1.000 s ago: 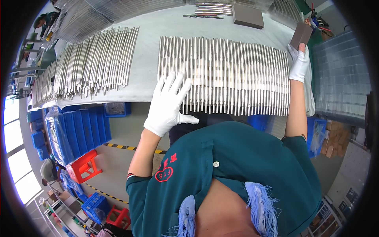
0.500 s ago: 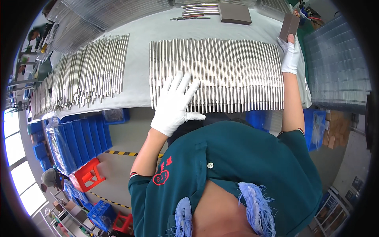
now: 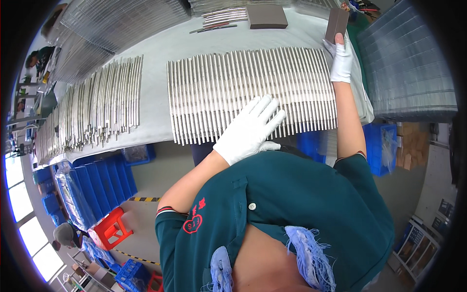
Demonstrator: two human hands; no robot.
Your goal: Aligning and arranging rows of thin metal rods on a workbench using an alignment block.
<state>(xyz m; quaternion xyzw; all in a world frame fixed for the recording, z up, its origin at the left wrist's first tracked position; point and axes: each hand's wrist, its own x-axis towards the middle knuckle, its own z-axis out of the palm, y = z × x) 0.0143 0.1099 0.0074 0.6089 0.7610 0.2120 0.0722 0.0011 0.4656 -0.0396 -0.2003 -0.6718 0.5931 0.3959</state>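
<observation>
A broad row of slim metal rods (image 3: 204, 87) lies side by side on the white-covered table. My left hand (image 3: 249, 130), in a white glove, rests over the near ends of the middle rods, palm down. Its fingers are stretched out and hold nothing. Beyond the row's right end, my gloved right hand (image 3: 342, 62) grips a grey-brown rectangular block (image 3: 336, 23), tilted up with the thumb on its near face. The fingers behind the block are mostly hidden.
Another group of rods (image 3: 109, 100) lies to the left. At the back are a larger grey-brown block (image 3: 266, 17) and a few thin rods (image 3: 224, 17). Clear plastic trays (image 3: 408, 63) are stacked on the right. Blue bins (image 3: 104, 180) and a red stool (image 3: 113, 228) stand below.
My left hand has slid right along the near ends of the rods, from the row's left part to its middle. My right hand still holds the block. The whole view has shifted slightly.
</observation>
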